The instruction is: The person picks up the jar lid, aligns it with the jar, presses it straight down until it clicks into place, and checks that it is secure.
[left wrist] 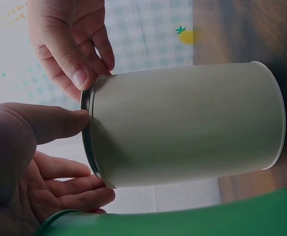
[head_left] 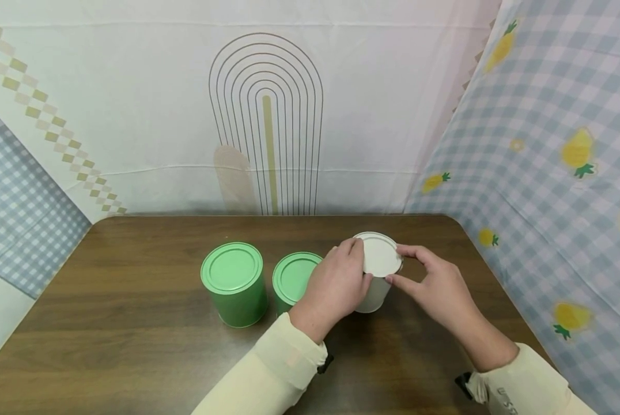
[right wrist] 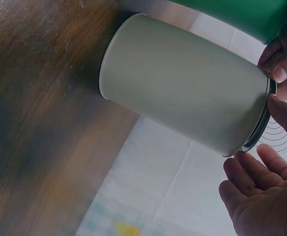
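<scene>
The white cylindrical metal tin [head_left: 374, 288] stands upright on the dark brown wooden table [head_left: 133, 300], right of centre and last in a row of three; its flat white round lid [head_left: 378, 255] sits on top, and both hands are at that lid's rim. The left hand [head_left: 336, 285] comes in from the left side, its thumb [left wrist: 60, 123] and fingers [left wrist: 79, 196] curled about the lid's edge; the right hand [head_left: 437, 285] comes in from the right, pinching the rim between thumb [head_left: 400, 282] and forefinger [head_left: 408, 249], the other fingers loosely spread in the right wrist view. The wrist views show a dark line between the lid's rim and the tin's wall; I cannot tell whether the lid is pressed fully home or sits loose. To the left, two green cylindrical metal tins stand with their green lids seated flat: the nearer green tin [head_left: 293, 279] just beside the left hand and partly hidden by it, the farther green tin [head_left: 234, 283] a little apart and untouched. Judging by how things lie, the work on the white tin's lid is at its very start or its very end; the lid is not lifted clear, the tin stays planted on the table, and neither green tin is handled. Cream sleeves [head_left: 279, 369] cover both forearms; patterned cloth backdrops [head_left: 548, 144] hang behind and at both sides.
</scene>
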`<state>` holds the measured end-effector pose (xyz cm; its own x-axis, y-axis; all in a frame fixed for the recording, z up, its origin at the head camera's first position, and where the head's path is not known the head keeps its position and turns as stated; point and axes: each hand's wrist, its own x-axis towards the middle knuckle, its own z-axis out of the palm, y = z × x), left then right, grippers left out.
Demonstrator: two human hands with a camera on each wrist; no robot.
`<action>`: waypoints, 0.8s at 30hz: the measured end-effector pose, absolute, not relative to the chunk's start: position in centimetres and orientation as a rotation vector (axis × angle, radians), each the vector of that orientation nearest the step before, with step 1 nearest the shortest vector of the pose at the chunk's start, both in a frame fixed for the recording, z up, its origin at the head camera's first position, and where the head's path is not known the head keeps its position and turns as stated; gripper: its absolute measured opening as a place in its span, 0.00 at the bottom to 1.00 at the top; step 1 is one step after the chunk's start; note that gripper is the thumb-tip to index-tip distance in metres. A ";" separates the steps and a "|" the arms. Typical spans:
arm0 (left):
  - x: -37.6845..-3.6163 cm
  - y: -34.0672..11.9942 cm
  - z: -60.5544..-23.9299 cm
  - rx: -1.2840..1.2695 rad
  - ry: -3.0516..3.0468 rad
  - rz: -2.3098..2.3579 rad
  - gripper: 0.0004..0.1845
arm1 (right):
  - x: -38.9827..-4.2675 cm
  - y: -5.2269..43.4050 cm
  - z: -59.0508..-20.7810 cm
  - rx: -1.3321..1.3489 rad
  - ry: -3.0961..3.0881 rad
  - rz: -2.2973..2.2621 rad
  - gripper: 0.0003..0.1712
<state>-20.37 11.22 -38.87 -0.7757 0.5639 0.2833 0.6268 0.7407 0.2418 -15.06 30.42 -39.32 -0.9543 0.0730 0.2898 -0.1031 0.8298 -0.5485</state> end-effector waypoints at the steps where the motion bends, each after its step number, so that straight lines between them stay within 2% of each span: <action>1: -20.4 11.3 -38.9 -0.949 -2.751 -0.485 0.33 | -15.1 30.5 -39.3 0.022 -2.714 0.837 0.33; 24: -20.8 11.9 -38.3 -0.946 -2.772 -0.445 0.32 | -15.5 31.0 -39.4 0.055 -2.713 0.807 0.32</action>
<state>-20.80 11.90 -38.30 -0.7817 0.5659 0.2623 0.6195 0.7530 0.2218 -15.55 30.98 -39.38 -0.9515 0.0509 0.3034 -0.1233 0.8405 -0.5275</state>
